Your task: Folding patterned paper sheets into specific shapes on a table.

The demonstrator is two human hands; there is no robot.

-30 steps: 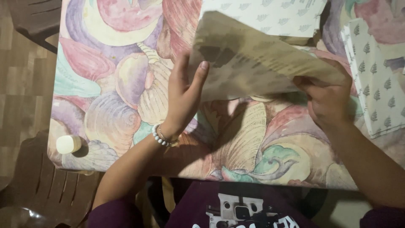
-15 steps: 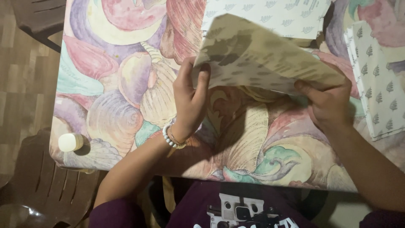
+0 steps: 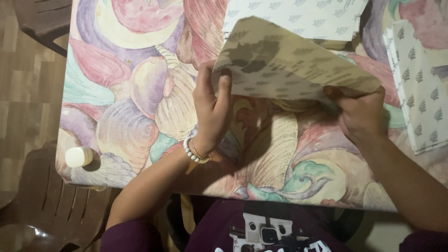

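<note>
Head view: I see both hands lifting a patterned paper sheet [image 3: 298, 65] off the tablecloth [image 3: 140, 93]. Left hand [image 3: 210, 107] pinches its left edge, thumb over. Right hand [image 3: 361, 114] grips the right corner, fingers curled under. Sheet looks light, floppy, easily creased; edges are the best hold. More sheets [image 3: 420, 84] lie right. A small white cylinder [image 3: 78, 157] sits near the table's corner.

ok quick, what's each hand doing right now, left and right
Left hand: closed, pinching the left edge of the patterned paper sheet.
Right hand: closed, gripping the sheet's right corner.
</note>
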